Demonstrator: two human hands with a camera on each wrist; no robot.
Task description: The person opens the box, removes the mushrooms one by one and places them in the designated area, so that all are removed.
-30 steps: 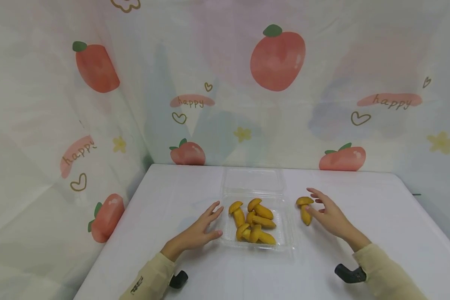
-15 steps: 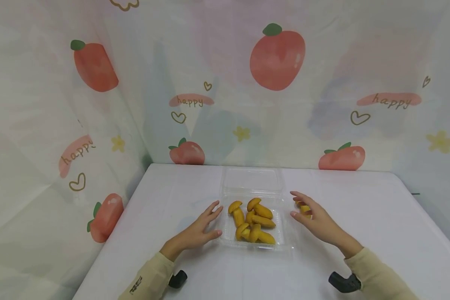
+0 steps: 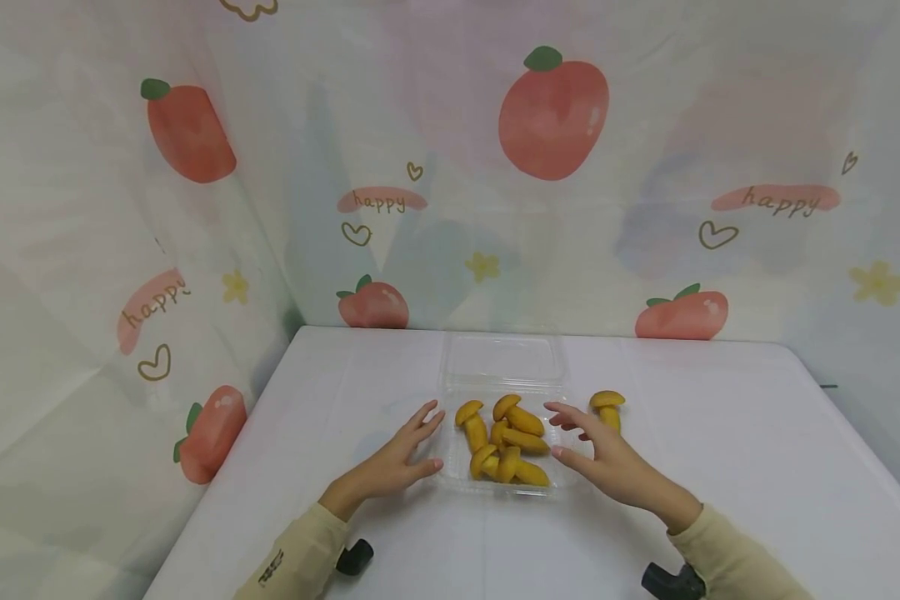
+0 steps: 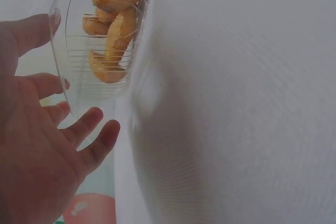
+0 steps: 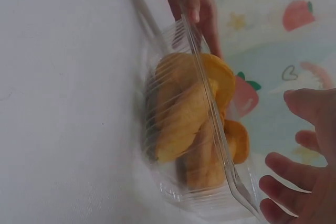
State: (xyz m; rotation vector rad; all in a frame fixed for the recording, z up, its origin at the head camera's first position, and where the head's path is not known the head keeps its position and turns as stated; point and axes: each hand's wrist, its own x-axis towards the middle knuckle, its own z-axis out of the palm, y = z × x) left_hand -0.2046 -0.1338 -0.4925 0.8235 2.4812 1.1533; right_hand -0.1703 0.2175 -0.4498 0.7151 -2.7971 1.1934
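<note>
A clear plastic clamshell box point(image 3: 495, 492) lies opened on the white table, its lid point(image 3: 504, 360) folded back toward the wall. Inside are several yellow mushrooms point(image 3: 526, 442), also seen through the ribbed wall in both wrist views. My left hand point(image 3: 390, 468) has its fingers spread at the box's left rim point(image 4: 59, 56), fingertips right at the edge. On the opposite side my right hand point(image 3: 617, 467) hovers by the right rim point(image 5: 215, 114) with loosely bent fingers and nothing in it. Behind it on the table lies one mushroom point(image 3: 607, 403), its stem partly hidden by the hand.
A white cloth covers the table point(image 3: 450, 550). At its back and left rise hanging sheets point(image 3: 450, 108) printed with fruit, flowers and hearts. Dark curved wrist pieces point(image 3: 356, 557) show under both beige sleeves point(image 3: 727, 554).
My right hand has moved left from the loose mushroom to the box's right rim, uncovering the mushroom's cap. The loose mushroom stays where it was. My left hand has kept its place.
</note>
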